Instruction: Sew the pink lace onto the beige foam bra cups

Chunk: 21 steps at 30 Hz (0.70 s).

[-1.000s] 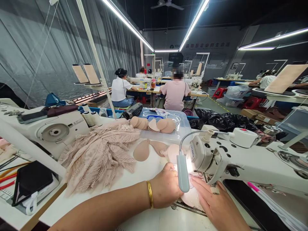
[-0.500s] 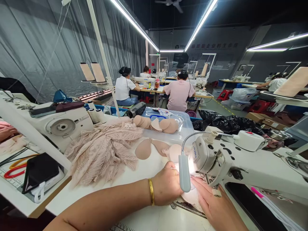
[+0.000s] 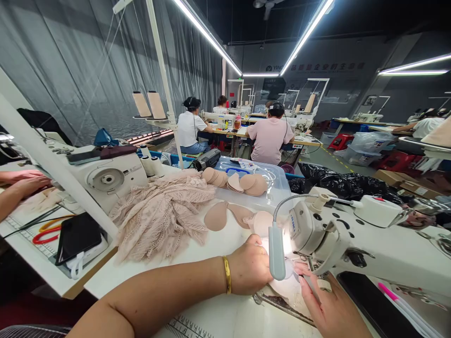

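My left hand point(image 3: 252, 265), a gold bangle at its wrist, is closed on the edge of a pale beige bra cup point(image 3: 284, 287) under the lit sewing machine head point(image 3: 303, 225). Its fingertips are partly hidden by the grey lamp point(image 3: 277, 253). My right hand point(image 3: 326, 298) lies at the cup's right side, fingers stretched out toward the needle area, thumb apart; a small dark spot by the thumb is too small to name. Beyond my hands lie brown teardrop-shaped pads point(image 3: 215, 217) and another beige cup point(image 3: 262, 223).
Beige lace fabric point(image 3: 162, 216) is heaped on the left. Round pads point(image 3: 255, 184) rest on a clear plastic box point(image 3: 282, 188) behind. A black phone point(image 3: 373, 300) and pink-tipped pen point(image 3: 387, 291) lie right. A neighbour's hands point(image 3: 26, 180) show far left; other people sit ahead.
The view has swung slightly left, so things sit further right. My right fingers have drawn back a little from the cup and the thumb has parted. My left hand keeps its grip.
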Motion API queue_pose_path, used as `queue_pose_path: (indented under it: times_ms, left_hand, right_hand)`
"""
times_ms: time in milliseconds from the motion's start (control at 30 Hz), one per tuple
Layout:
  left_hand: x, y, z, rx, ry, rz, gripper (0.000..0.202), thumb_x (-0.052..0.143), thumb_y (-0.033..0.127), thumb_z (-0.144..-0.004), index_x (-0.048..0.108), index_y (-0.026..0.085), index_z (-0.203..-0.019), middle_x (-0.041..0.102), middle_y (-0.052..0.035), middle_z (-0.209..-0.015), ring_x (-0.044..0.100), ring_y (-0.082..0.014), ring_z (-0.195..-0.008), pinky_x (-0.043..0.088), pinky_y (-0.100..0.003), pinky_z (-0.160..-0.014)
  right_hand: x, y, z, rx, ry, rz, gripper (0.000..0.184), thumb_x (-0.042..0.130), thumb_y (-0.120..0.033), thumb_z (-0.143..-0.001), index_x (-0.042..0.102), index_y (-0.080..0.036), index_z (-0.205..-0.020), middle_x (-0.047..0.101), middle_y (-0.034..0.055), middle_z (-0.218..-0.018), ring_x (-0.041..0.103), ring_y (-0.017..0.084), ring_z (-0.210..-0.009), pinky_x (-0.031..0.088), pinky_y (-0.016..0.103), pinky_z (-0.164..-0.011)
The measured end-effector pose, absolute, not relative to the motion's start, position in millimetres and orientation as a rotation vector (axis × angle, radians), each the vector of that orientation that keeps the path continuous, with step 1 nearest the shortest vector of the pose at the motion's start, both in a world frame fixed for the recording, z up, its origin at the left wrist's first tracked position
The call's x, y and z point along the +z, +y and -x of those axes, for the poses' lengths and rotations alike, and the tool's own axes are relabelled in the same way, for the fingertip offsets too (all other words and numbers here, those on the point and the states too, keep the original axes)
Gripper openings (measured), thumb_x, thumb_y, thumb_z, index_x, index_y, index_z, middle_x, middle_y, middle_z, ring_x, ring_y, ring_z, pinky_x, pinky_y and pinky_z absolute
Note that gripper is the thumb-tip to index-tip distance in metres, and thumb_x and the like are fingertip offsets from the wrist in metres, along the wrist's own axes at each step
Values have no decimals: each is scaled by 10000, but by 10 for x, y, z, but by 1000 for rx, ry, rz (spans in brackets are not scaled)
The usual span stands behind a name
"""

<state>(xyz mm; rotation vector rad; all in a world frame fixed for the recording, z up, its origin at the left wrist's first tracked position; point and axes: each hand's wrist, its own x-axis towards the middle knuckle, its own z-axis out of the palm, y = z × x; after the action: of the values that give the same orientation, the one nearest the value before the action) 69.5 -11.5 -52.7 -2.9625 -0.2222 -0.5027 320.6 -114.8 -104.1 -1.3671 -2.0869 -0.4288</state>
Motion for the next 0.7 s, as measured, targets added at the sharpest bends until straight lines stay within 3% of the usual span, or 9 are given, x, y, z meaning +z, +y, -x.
queue_pose_path:
  times_ms: [200, 367, 533, 700]
  left_hand:
    - [-445, -168, -679, -504, -225, 2937, 219, 622, 58, -775, 462, 183, -693, 583, 14, -724, 432, -155, -681, 334, -444, -879]
    - [-407, -191, -670, -524, -208, 2901, 222, 620, 67, -770, 451, 188, -690, 561, 16, -715, 427, -156, -668, 339, -450, -894]
    - [-456, -173, -676, -568, -205, 2899, 210, 602, 76, -790, 451, 184, -693, 576, 14, -733, 470, -163, -685, 332, -458, -904]
    - [-474, -154, -704, -520, -281, 2898, 200, 611, 108, -881, 492, 181, -737, 601, 5, -768, 489, -163, -710, 353, -449, -900]
  right_hand:
    - [-973, -1155, -3154, -404, -2033, 1448, 409, 383, -390, -1116, 677, -221, -1344, 789, 128, -1197, 753, 314, -1080, 642, 472, -938]
    - [-906, -1164, -3144, -417, -2095, 1382, 361, 377, -359, -1118, 705, -255, -1227, 810, 96, -1111, 771, 291, -1011, 618, 483, -988]
    - [-842, -1180, -3150, -449, -2098, 1389, 364, 399, -387, -1118, 726, -246, -1190, 807, 114, -1114, 762, 298, -1039, 633, 445, -894]
    - [-730, -1200, -3120, -471, -2146, 1260, 303, 438, -287, -1086, 723, -254, -1182, 810, 67, -990, 774, 252, -896, 632, 361, -793]
